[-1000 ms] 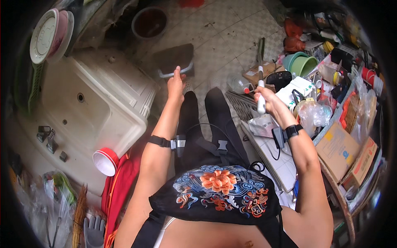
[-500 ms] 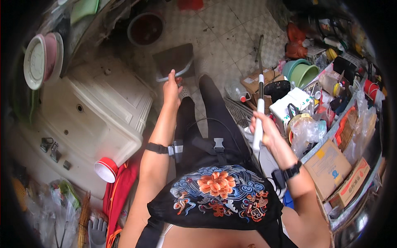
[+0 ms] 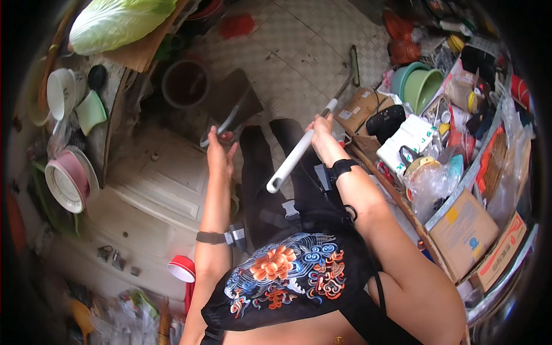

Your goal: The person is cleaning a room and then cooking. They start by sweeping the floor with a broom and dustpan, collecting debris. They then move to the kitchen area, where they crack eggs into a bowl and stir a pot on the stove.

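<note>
White broom handle [image 3: 299, 152] diagonal, head far-right.

Dustpan [image 3: 233, 106]: dark, flat, w/ grey handle, held tilted above tiled floor, just right of brown tub [image 3: 185, 83]. Broom [image 3: 299, 152]: white pole, angled, butt end toward the person; green head well right of tub, on the floor.
</note>
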Tool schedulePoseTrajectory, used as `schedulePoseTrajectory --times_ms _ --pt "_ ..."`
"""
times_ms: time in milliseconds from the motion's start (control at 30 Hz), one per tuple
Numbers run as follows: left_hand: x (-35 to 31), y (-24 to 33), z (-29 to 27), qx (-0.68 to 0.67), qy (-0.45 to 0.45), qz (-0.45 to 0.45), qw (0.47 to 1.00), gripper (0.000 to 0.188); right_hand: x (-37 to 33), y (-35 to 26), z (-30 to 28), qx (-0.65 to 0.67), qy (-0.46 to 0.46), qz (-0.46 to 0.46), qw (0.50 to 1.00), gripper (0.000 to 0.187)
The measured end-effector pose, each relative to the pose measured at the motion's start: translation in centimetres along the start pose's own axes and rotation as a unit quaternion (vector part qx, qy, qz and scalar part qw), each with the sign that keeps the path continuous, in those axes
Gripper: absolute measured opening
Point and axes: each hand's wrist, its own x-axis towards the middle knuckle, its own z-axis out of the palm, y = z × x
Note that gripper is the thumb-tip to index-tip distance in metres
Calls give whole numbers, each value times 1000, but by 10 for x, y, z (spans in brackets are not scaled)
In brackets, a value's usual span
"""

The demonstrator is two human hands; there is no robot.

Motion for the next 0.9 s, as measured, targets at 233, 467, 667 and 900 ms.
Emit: schedulePoseTrajectory --times_ms 233,467,667,900 --pt "12 23 -23 13 -16 -40 999 35 -22 71 -19 2 75 91 993 49" --pt "18 34 -30 17 -21 -39 999 32 -38 94 8 5 56 151 987 59" --pt "13 34 -42 38 -2 -48 998 31 -78 93 31 111 27 197 974 38" --pt "28 34 -37 43 4 -54 998 30 -134 -21 54 352 -213 335 848 34"
